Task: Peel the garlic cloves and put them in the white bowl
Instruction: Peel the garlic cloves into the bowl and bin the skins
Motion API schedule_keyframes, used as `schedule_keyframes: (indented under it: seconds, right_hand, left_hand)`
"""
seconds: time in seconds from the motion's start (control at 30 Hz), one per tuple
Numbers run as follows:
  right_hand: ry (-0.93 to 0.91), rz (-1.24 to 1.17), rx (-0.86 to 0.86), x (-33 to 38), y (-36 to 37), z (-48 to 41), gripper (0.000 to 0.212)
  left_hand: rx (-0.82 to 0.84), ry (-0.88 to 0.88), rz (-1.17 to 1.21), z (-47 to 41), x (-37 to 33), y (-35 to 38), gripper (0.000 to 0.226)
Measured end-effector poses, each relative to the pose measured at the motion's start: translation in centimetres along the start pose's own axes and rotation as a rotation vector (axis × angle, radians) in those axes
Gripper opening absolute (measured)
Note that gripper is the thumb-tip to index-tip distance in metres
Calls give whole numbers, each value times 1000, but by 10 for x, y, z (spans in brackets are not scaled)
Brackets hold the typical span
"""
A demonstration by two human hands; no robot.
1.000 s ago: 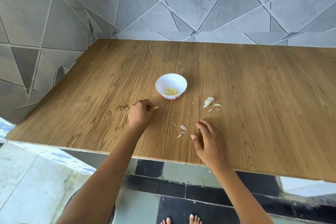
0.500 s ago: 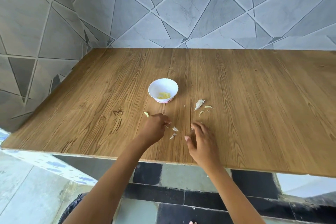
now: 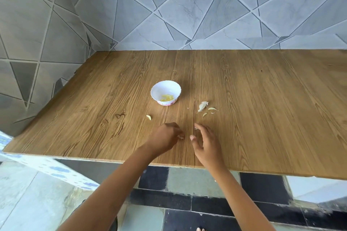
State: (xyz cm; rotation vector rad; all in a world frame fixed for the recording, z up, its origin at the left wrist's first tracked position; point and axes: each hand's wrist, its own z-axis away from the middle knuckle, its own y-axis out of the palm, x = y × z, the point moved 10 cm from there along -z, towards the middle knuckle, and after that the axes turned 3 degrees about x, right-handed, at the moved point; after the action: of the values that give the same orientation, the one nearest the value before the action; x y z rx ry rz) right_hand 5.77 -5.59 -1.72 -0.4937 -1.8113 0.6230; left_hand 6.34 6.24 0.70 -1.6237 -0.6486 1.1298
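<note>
The loose garlic clove [image 3: 148,117], pale yellow and apparently peeled, lies on the counter [image 3: 262,110] just ahead and slightly left of the left grip [image 3: 165,138], apart from it. Further ahead of the left grip stands the white bowl [image 3: 159,90], upright, holding a small heap of yellow peeled garlic [image 3: 167,97] at its bottom. The left grip is curled closed, knuckles up, with its fingertips pinching a small pale scrap [image 3: 181,137]; the scrap is too small to identify. The right grip [image 3: 207,142] sits just beside the left grip, the two not touching. It is relaxed and spread, holding nothing, with the thumb pointing toward the left grip. One fingertip [image 3: 196,126] rests at a tiny pale fleck on the counter; contact cannot be confirmed. Ahead of the right grip lies a whitish papery garlic piece [image 3: 202,106], and whether it is a whole clove or only skin cannot be told. Two thin peel slivers [image 3: 212,108] lie just beside that piece, on its near and right sides. Both forearms reach over the near edge of the counter. A grey tiled wall [image 3: 187,5] bounds the counter behind and to the left of the grips.
</note>
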Motion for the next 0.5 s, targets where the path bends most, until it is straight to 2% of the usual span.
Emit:
schedule_keyframes:
  seconds: [0.07,0.13,0.2,0.27,0.33,0.43,0.5]
  right_hand:
    - [29,-111,4,1,-4,0,37]
    - [144,-336,24,-6,-6,-1,35]
    - [349,-711,12,-16,-4,-1,31]
    - [619,-1149,-33,-27,8,4,22]
    - [827,-1474,-74,-26,20,7,22]
    - [964,-1651,-122,-21,27,9,25]
    - [1003,-1697,-141,-18,30,8,19]
  left_hand:
    - [-35,-7,-18,-2,1,0,16]
    - [-43,-48,-5,-7,2,-3,13]
    - [-76,-141,100,-14,10,-12,11]
    - [-147,-227,324,-21,15,-28,9]
    - [-123,-212,469,-29,2,-36,11]
    - [-12,-39,318,-39,-42,-33,18]
    - [26,-36,204,-41,-52,-23,23]
